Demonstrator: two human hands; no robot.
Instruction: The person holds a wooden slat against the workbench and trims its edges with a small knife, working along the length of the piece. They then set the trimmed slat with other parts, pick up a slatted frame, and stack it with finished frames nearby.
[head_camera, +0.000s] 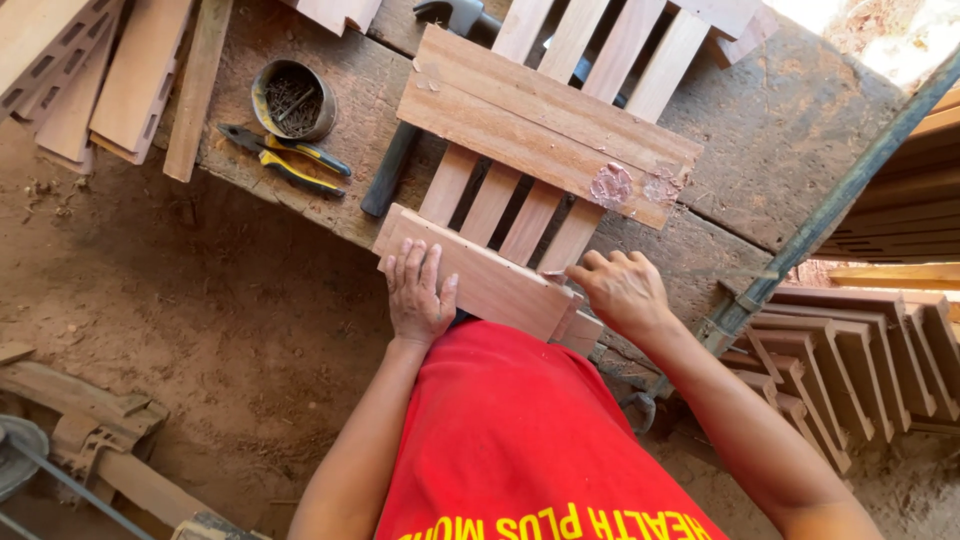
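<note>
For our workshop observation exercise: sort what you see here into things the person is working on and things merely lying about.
In hand:
- left hand flat on the near board
- right hand at that board's end
- slatted wooden panel under it

Lying about:
- tin of nails
- pliers
- hammer
- loose planks
- stacked notched pieces

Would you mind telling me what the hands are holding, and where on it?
Both rest on the near board of the slatted frame: left hand flat on its left end, right hand at its right end. Neither grasps anything.
</note>
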